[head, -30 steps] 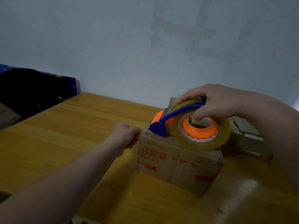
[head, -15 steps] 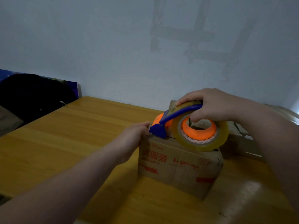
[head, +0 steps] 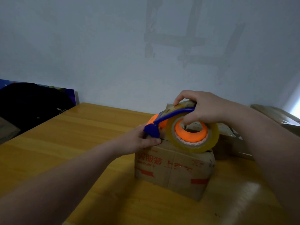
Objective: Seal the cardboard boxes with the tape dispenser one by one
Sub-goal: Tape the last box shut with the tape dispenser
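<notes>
Gripping the dispenser (head: 180, 129) by its blue arch, the right hand (head: 204, 108) curls its fingers over the top and hooks its thumb into the orange core. That is probably the safest hold on light, hard plastic. The box (head: 173, 168), at 5 o'clock on the table (head: 65, 143), looks light and apt to slide. The left hand (head: 139, 140), at 9 o'clock of the dispenser, clamps its top corner, thumb on top. I cannot tell whether it traps the tape end.
</notes>
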Tool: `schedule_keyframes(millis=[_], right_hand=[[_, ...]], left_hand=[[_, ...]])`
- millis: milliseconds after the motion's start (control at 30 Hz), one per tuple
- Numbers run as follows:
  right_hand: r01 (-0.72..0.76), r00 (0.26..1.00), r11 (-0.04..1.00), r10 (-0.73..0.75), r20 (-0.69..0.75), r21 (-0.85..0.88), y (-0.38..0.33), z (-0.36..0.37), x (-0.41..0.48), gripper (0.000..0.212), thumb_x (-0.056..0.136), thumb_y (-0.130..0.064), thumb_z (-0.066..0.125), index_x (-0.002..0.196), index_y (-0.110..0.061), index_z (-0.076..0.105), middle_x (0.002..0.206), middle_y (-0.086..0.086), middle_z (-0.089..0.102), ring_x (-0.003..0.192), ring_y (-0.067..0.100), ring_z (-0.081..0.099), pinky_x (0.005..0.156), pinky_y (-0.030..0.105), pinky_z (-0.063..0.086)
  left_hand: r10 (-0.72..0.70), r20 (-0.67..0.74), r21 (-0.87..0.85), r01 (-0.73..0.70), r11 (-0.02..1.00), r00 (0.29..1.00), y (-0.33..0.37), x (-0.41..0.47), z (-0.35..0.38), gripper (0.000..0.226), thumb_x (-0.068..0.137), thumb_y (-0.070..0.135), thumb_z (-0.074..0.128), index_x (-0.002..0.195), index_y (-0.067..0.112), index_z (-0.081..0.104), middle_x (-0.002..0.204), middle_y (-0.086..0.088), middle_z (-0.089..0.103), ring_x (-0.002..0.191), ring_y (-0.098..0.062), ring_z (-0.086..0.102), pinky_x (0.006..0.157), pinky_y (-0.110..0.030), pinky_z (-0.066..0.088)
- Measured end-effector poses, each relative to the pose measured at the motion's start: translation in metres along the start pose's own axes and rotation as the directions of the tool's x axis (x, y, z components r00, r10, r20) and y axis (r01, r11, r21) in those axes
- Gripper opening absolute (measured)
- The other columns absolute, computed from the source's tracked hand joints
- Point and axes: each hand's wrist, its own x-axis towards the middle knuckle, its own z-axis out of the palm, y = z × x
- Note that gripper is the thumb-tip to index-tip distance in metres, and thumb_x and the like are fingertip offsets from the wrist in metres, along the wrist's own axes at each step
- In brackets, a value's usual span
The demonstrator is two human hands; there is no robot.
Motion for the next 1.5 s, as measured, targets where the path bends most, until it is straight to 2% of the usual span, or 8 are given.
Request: schedule_keyframes(millis=[167,233,400,533,700,967,1367,1500], right_hand=[[0.01,1.0,1.0,-0.01,-0.004,0.023,0.003,-0.006,-0.006,0.041,0.069,-0.028,0.079,0.101,-0.044,0.058,0.096,-0.005,0.062,0.084,0.014,0.061,0.074,0.034,0.053],[0.004,1.0,0.999,-0.005,0.02,0.034,0.007,-0.013,-0.013,0.042,0.07,-0.028,0.079,0.103,-0.044,0.058,0.096,-0.007,0.061,0.084,0.013,0.061,0.073,0.031,0.052],[-0.063,0.998,0.997,0.063,0.025,0.035,0.03,-0.036,-0.048,0.045,0.067,-0.026,0.083,0.101,-0.041,0.06,0.091,-0.006,0.063,0.077,0.013,0.062,0.064,0.026,0.046],[-0.062,0.998,0.996,0.062,-0.004,0.066,0.042,-0.032,-0.061,0.042,0.073,-0.02,0.078,0.103,-0.04,0.057,0.092,-0.008,0.062,0.077,0.011,0.061,0.064,0.024,0.045],[-0.063,0.996,0.995,0.068,-0.059,0.076,0.043,-0.024,-0.061,0.04,0.075,-0.019,0.076,0.104,-0.04,0.056,0.094,-0.01,0.057,0.081,0.01,0.057,0.063,0.022,0.042],[-0.087,0.992,0.992,0.095,-0.079,0.092,0.039,-0.021,-0.057,0.041,0.074,-0.018,0.076,0.106,-0.036,0.059,0.095,-0.01,0.056,0.082,0.009,0.055,0.062,0.022,0.041],[-0.056,0.991,0.981,0.077,-0.108,0.187,0.004,0.001,-0.018,0.038,0.066,-0.026,0.079,0.097,-0.04,0.065,0.099,-0.011,0.059,0.09,0.009,0.056,0.066,0.025,0.045],[-0.063,0.997,0.989,0.068,-0.032,0.132,0.003,-0.009,-0.024,0.037,0.07,-0.026,0.078,0.102,-0.039,0.063,0.089,-0.01,0.06,0.072,0.004,0.059,0.062,0.021,0.043]], left_hand=[[0.016,0.016,0.389,-0.021,0.921,1.0,0.005,0.004,-0.002,0.032,0.094,0.042,0.049,0.12,0.024,0.051,0.101,0.017,0.047,0.095,0.004,0.047,0.105,-0.028,0.03],[0.0,0.044,0.438,-0.019,0.899,0.999,0.008,0.005,-0.003,0.036,0.095,0.043,0.045,0.126,0.025,0.048,0.104,0.017,0.045,0.115,-0.008,0.044,0.113,-0.036,0.022],[-0.204,0.056,0.573,0.135,0.808,0.977,0.012,0.008,-0.004,0.074,0.093,0.057,0.033,0.153,0.023,0.008,0.159,0.001,0.013,0.147,-0.02,-0.002,0.116,-0.039,0.012],[-0.225,0.072,0.639,0.129,0.758,0.972,0.018,0.006,-0.003,0.094,0.079,0.075,0.024,0.152,0.02,0.004,0.16,-0.001,0.01,0.146,-0.022,-0.006,0.116,-0.044,0.015],[-0.249,0.004,0.862,0.123,0.492,0.968,0.023,0.017,0.011,0.119,0.057,0.089,-0.001,0.152,0.017,-0.006,0.16,-0.001,-0.006,0.146,-0.02,-0.01,0.117,-0.054,0.002],[-0.026,0.135,0.774,-0.089,0.627,0.991,0.031,0.034,0.043,0.086,0.073,0.08,0.038,0.147,0.038,0.024,0.159,0.007,0.011,0.146,-0.017,0.003,0.117,-0.055,0.003],[0.032,0.17,0.729,-0.148,0.668,0.985,-0.01,0.022,-0.013,0.085,0.066,0.086,0.031,0.14,0.044,0.03,0.153,0.011,0.021,0.144,-0.014,0.011,0.119,-0.047,0.005],[0.044,0.186,0.737,-0.169,0.655,0.982,-0.014,0.025,-0.015,0.1,0.06,0.093,0.027,0.144,0.038,0.027,0.155,0.007,0.021,0.145,-0.016,0.011,0.118,-0.046,0.006]])
